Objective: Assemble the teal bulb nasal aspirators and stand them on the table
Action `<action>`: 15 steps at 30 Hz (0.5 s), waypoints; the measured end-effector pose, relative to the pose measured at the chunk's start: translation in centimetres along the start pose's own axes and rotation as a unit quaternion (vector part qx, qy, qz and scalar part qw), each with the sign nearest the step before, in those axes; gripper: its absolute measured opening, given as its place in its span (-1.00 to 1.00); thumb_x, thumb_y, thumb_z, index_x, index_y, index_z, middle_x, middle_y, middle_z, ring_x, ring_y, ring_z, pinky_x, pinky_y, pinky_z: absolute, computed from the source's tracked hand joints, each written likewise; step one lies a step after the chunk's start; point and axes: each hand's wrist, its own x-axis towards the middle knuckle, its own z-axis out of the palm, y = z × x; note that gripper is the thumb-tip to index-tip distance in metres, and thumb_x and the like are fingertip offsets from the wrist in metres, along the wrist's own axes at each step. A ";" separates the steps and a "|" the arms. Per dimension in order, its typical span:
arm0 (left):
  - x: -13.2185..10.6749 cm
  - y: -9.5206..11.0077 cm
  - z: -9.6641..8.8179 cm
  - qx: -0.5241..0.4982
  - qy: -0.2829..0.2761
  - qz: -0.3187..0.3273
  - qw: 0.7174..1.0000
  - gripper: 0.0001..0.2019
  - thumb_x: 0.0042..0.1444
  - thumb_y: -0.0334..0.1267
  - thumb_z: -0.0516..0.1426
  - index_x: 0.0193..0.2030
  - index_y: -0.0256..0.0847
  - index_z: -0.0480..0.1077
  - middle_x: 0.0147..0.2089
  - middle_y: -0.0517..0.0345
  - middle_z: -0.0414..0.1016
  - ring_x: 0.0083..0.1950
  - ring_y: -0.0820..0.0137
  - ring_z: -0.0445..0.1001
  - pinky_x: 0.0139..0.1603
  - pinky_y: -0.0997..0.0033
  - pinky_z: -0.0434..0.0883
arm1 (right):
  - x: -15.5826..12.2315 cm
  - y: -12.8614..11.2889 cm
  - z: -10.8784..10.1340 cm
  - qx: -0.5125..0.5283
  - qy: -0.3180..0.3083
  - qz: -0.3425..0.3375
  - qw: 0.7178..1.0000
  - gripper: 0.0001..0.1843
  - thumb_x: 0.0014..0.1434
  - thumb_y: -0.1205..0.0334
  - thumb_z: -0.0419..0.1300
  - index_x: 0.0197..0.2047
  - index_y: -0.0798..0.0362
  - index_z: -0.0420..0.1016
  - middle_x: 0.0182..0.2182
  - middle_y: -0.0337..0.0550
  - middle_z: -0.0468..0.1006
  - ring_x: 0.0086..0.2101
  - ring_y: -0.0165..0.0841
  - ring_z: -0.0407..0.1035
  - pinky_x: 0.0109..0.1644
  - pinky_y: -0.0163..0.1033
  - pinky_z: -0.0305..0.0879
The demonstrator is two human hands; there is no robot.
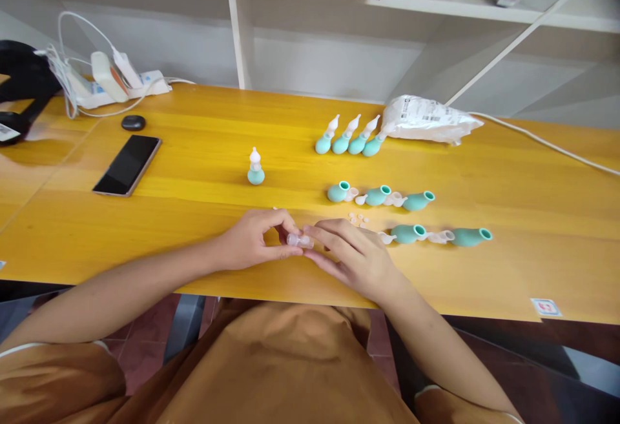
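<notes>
My left hand [254, 240] and my right hand [351, 256] meet over the near edge of the yellow table [194, 217], both pinching a small clear plastic nozzle piece [299, 241]. One assembled teal bulb with a pale tip [255, 167] stands upright ahead of my hands. Several assembled ones [351, 137] stand in a row farther back. To the right lie several teal bulbs without tips [411, 217], with clear tips [394, 199] and tiny pale parts [359, 219] beside them.
A black phone [127, 164] lies on the left, with a small dark oval case [133, 122] behind it. A power strip with chargers and cables [106, 82] sits at the back left. A white plastic bag [429, 119] lies back right. White shelving [310, 24] rises behind.
</notes>
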 end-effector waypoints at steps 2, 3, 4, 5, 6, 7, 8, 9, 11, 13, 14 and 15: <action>0.1 0.1 0.0 -0.006 -0.021 -0.011 1.000 -0.77 0.36 -0.05 0.37 -0.08 -0.13 0.53 -0.12 0.13 0.69 -0.10 0.32 0.64 0.03 0.28 0.52 | -0.1 0.0 0.1 0.012 -0.011 0.004 1.000 -0.61 0.51 0.25 0.35 0.33 0.02 0.48 -0.02 0.02 0.75 -0.16 -0.21 0.70 -0.16 -0.15 0.63; 0.1 0.2 -0.1 -0.019 -0.028 -0.012 0.999 -0.74 0.35 -0.04 0.39 -0.03 -0.12 0.51 -0.10 0.13 0.68 -0.10 0.32 0.63 0.01 0.28 0.52 | -0.1 0.0 0.1 0.019 -0.009 0.008 1.000 -0.62 0.51 0.27 0.34 0.33 0.01 0.47 -0.02 0.01 0.75 -0.15 -0.22 0.70 -0.15 -0.15 0.63; 0.1 0.2 -0.3 -0.034 -0.026 -0.008 0.999 -0.69 0.35 -0.02 0.39 0.06 -0.11 0.49 -0.09 0.12 0.66 -0.11 0.33 0.61 -0.01 0.29 0.52 | -0.2 0.0 0.2 0.023 -0.002 0.015 1.000 -0.63 0.50 0.30 0.34 0.32 0.00 0.48 -0.03 -0.01 0.75 -0.15 -0.22 0.70 -0.15 -0.15 0.63; 0.2 0.3 -0.6 -0.046 -0.014 -0.001 0.999 -0.64 0.38 -0.01 0.36 0.15 -0.11 0.44 -0.07 0.12 0.63 -0.12 0.33 0.60 -0.02 0.29 0.52 | -0.2 0.0 0.3 0.022 0.007 0.028 0.999 -0.64 0.50 0.33 0.33 0.30 -0.01 0.48 -0.04 -0.02 0.75 -0.16 -0.23 0.70 -0.16 -0.16 0.63; 0.2 0.3 -1.0 -0.049 0.009 0.011 0.999 -0.60 0.42 -0.01 0.31 0.24 -0.11 0.38 -0.06 0.11 0.61 -0.14 0.34 0.57 -0.04 0.29 0.52 | -0.2 0.1 0.3 0.018 0.018 0.043 0.999 -0.65 0.49 0.36 0.32 0.28 -0.02 0.48 -0.04 -0.03 0.75 -0.17 -0.25 0.69 -0.19 -0.18 0.61; 0.3 0.4 -1.5 -0.032 0.037 0.017 0.999 -0.62 0.49 -0.04 0.22 0.30 -0.12 0.33 -0.06 0.09 0.57 -0.13 0.34 0.55 -0.03 0.28 0.52 | -0.2 0.1 0.4 0.011 0.028 0.058 0.998 -0.67 0.49 0.38 0.31 0.25 -0.02 0.48 -0.04 -0.03 0.74 -0.18 -0.26 0.69 -0.22 -0.20 0.60; 0.4 0.4 -2.0 0.004 0.067 0.019 0.998 -0.67 0.54 -0.09 0.12 0.32 -0.13 0.31 -0.06 0.08 0.54 -0.12 0.32 0.52 -0.02 0.27 0.51 | -0.1 0.2 0.5 0.004 0.036 0.072 0.997 -0.68 0.48 0.40 0.31 0.22 -0.02 0.49 -0.05 -0.04 0.74 -0.20 -0.27 0.68 -0.26 -0.22 0.57; 0.5 0.4 -2.5 0.059 0.086 0.018 0.994 -0.73 0.55 -0.15 0.08 0.27 -0.15 0.34 -0.07 0.06 0.52 -0.11 0.31 0.50 -0.02 0.27 0.50 | -0.1 0.2 0.5 -0.002 0.040 0.085 0.996 -0.70 0.47 0.42 0.30 0.20 -0.02 0.49 -0.05 -0.04 0.73 -0.21 -0.29 0.68 -0.29 -0.23 0.55; 0.7 0.3 -3.4 0.195 0.086 0.004 0.977 -0.78 0.48 -0.26 0.09 0.19 -0.17 0.40 0.01 0.01 0.50 -0.05 0.26 0.50 0.06 0.20 0.51 | -0.1 0.3 0.7 -0.009 0.039 0.105 0.994 -0.72 0.48 0.45 0.28 0.17 -0.01 0.49 -0.04 -0.03 0.72 -0.23 -0.30 0.66 -0.32 -0.24 0.52; 0.9 -0.1 -3.6 0.304 0.055 -0.002 0.951 -0.76 0.43 -0.32 0.12 0.19 -0.20 0.44 0.12 -0.08 0.49 0.10 0.15 0.50 0.22 0.08 0.50 | -0.2 0.4 0.8 -0.012 0.029 0.119 0.992 -0.78 0.49 0.44 0.26 0.12 -0.01 0.49 -0.04 -0.03 0.70 -0.22 -0.29 0.65 -0.30 -0.23 0.52; 1.0 -0.4 -3.6 0.340 0.031 0.003 0.940 -0.74 0.43 -0.32 0.13 0.20 -0.22 0.46 0.15 -0.12 0.49 0.17 0.09 0.49 0.28 0.02 0.49 | -0.2 0.4 0.9 -0.009 0.021 0.122 0.992 -0.81 0.49 0.44 0.25 0.08 -0.01 0.49 -0.05 -0.04 0.70 -0.20 -0.28 0.64 -0.28 -0.21 0.52; 1.0 -0.7 -3.4 0.365 0.002 0.011 0.931 -0.73 0.44 -0.33 0.13 0.22 -0.23 0.48 0.17 -0.14 0.49 0.21 0.05 0.47 0.31 -0.01 0.48 | -0.2 0.5 1.0 -0.002 0.010 0.121 0.993 -0.85 0.50 0.44 0.23 0.02 -0.01 0.48 -0.06 -0.03 0.69 -0.19 -0.26 0.64 -0.25 -0.20 0.53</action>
